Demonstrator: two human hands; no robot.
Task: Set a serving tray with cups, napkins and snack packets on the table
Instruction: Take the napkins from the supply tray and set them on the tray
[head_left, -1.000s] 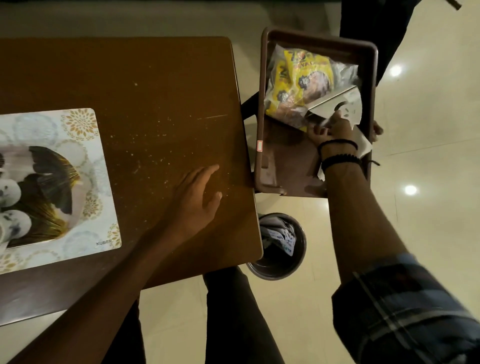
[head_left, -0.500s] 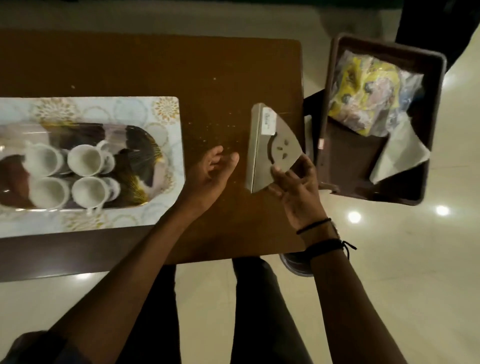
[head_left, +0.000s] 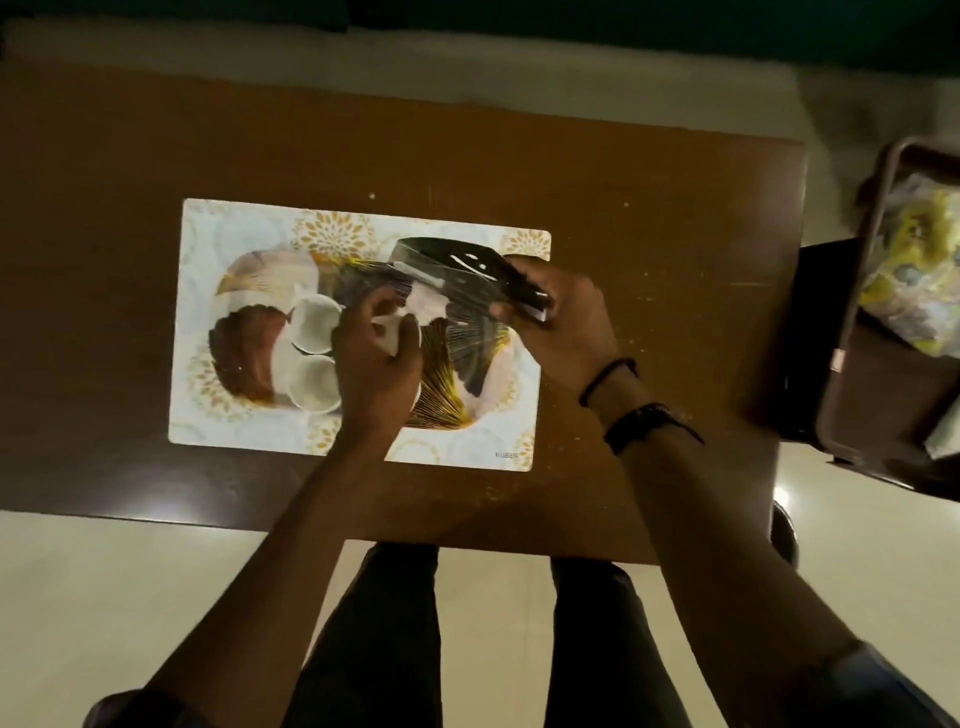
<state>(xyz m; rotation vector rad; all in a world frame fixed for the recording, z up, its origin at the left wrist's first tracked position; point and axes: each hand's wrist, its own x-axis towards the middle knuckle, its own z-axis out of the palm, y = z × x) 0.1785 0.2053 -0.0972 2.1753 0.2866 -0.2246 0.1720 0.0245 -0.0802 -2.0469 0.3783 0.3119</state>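
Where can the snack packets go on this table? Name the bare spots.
Bare: table left of the mat, the strip beyond it. Crowded: cups and the left hand mid-mat; right hand holding the napkin holder over the right end.

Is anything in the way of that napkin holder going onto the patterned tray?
Nothing visible. The right hand holds the napkin holder over the tray, whose right half looks bare; the cups, one gripped by the left hand, sit further left.

In front of me: a brown wooden table, its surface speckled with pale crumbs. Floor: pale glossy tile, one lamp reflection at my right. Lighting: dim.
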